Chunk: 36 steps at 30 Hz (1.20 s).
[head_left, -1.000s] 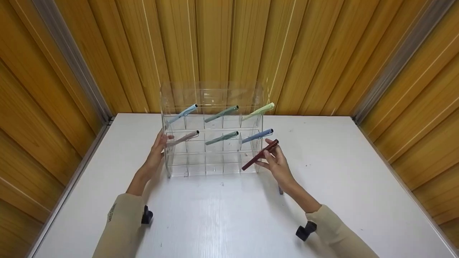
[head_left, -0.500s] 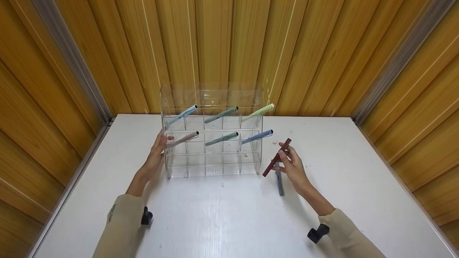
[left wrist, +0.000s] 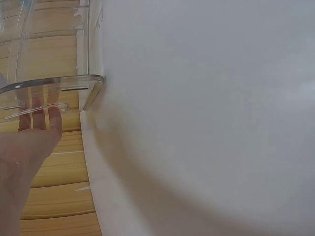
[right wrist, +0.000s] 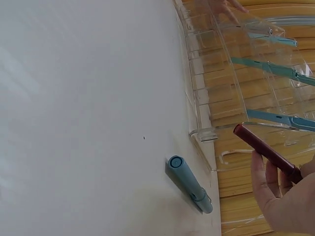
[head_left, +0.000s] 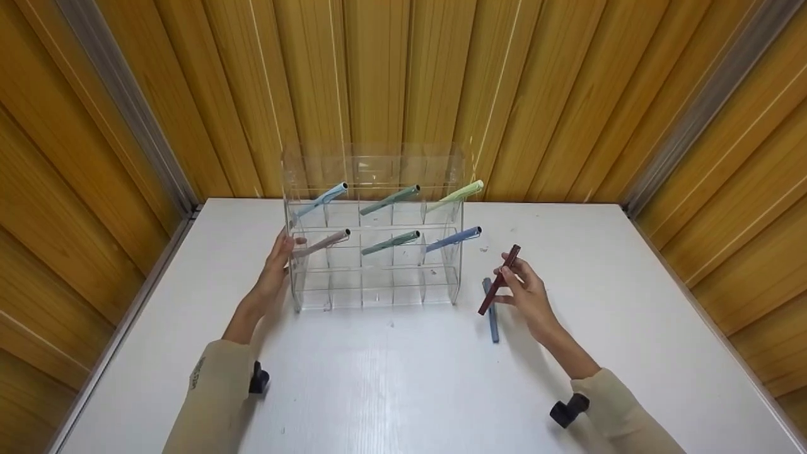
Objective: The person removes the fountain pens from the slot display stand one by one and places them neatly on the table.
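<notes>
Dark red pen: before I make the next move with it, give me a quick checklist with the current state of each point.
1. Dark red pen secured: ok, pinched between thumb and fingers of the right hand.
2. Left hand at the clear pen rack: ok, at its left side; how firmly it holds, cannot tell.
3. Bottom row of the rack free: ok, no pen shows there.
4. Dark red pen lined up with a slot: not ok, it is off the rack's right side.
5. Blue-gray pen racked: not ok, lying on the white table.
</notes>
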Tool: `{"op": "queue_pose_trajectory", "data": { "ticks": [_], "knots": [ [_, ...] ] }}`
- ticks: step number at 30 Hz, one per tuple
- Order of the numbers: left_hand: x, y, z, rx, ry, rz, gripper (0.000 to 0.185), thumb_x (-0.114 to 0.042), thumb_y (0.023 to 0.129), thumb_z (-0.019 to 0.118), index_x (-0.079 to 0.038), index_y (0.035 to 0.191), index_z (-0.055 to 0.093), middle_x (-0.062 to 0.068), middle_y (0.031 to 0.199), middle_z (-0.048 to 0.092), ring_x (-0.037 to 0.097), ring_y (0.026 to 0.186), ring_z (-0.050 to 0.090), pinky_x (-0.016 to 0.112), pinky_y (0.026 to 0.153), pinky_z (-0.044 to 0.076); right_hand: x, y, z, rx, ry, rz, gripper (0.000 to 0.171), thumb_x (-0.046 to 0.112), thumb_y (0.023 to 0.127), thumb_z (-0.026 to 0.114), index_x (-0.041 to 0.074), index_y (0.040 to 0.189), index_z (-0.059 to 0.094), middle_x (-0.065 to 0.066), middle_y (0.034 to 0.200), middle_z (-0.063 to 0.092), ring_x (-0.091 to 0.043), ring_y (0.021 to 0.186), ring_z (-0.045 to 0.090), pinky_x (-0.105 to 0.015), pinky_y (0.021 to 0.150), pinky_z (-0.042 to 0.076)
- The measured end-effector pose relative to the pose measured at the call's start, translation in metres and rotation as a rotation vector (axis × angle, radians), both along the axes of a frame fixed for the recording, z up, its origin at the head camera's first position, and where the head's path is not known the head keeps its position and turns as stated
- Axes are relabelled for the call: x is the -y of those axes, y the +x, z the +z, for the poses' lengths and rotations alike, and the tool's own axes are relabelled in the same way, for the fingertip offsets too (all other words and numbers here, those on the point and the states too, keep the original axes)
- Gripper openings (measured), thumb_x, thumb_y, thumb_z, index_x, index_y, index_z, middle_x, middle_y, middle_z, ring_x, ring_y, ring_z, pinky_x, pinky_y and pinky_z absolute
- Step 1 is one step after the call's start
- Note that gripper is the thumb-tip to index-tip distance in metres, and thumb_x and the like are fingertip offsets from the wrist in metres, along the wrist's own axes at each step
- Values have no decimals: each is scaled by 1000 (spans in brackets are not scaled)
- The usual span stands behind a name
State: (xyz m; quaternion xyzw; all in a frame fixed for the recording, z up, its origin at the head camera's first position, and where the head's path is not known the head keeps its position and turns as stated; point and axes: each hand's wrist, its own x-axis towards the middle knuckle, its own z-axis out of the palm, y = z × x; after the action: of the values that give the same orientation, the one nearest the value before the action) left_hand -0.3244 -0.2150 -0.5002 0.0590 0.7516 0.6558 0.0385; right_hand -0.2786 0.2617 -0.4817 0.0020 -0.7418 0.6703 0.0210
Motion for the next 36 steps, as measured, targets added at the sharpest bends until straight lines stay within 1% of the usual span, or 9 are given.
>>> {"op": "queue_pose_trajectory", "data": {
  "ticks": [4,7,12,18,21,26,29,32,36],
  "knots": [
    [1,-1,-2,1,33,-1,67,-55,112,21,-27,169,2,14,171,19,34,163,5,61,130,4,-5,-2,-2,16,-17,-11,42,12,110,55,1,150,47,-2,111,64,-10,91,70,-31,77,64],
    [0,-2,-1,1,44,-5,66,-54,112,21,-28,169,0,14,169,21,34,162,7,61,130,5,-9,-4,-3,32,-32,-14,42,8,108,58,-3,147,48,-1,107,64,-10,89,71,-32,76,65],
    [-1,-4,2,-5,28,-7,67,-56,112,20,-29,169,-1,14,170,21,34,162,8,62,130,4,-18,-9,-5,46,-41,-3,46,5,106,60,-6,149,46,1,107,63,-10,91,71,-31,77,64],
    [-1,-3,3,-12,13,-4,67,-56,112,18,-29,169,0,16,168,24,35,162,9,63,129,3,-26,-9,-6,62,13,6,56,4,107,57,-5,159,35,2,114,61,-4,92,67,-28,80,63],
    [-1,-1,2,4,6,-1,66,-55,112,18,-29,169,-1,16,166,25,35,162,9,62,130,3,-29,-7,-8,80,58,13,60,6,108,57,-4,161,31,-3,120,61,-2,92,66,-27,81,63],
    [0,1,0,15,-2,7,67,-58,111,18,-31,169,-1,15,167,25,36,163,7,61,130,3,-33,-7,-12,86,99,18,59,6,107,56,-5,160,33,-12,127,59,-3,91,66,-27,79,63],
    [0,-1,0,15,-8,10,68,-60,110,19,-31,169,-1,14,167,26,35,163,6,61,130,4,-36,-8,-13,84,111,20,59,6,106,57,-6,160,34,-11,125,57,-3,90,65,-26,77,63],
    [0,-1,0,17,-8,9,68,-60,111,18,-32,169,-2,14,168,26,34,163,5,61,130,3,-38,-10,-14,87,112,17,60,7,105,61,-4,159,37,-9,122,59,-3,88,67,-26,75,63],
    [0,-1,0,19,9,9,67,-57,112,19,-28,169,1,15,169,25,33,163,4,60,131,2,-39,-10,-16,102,109,18,62,10,103,67,-1,158,41,-8,120,64,-4,85,69,-28,72,64]
  ]
}}
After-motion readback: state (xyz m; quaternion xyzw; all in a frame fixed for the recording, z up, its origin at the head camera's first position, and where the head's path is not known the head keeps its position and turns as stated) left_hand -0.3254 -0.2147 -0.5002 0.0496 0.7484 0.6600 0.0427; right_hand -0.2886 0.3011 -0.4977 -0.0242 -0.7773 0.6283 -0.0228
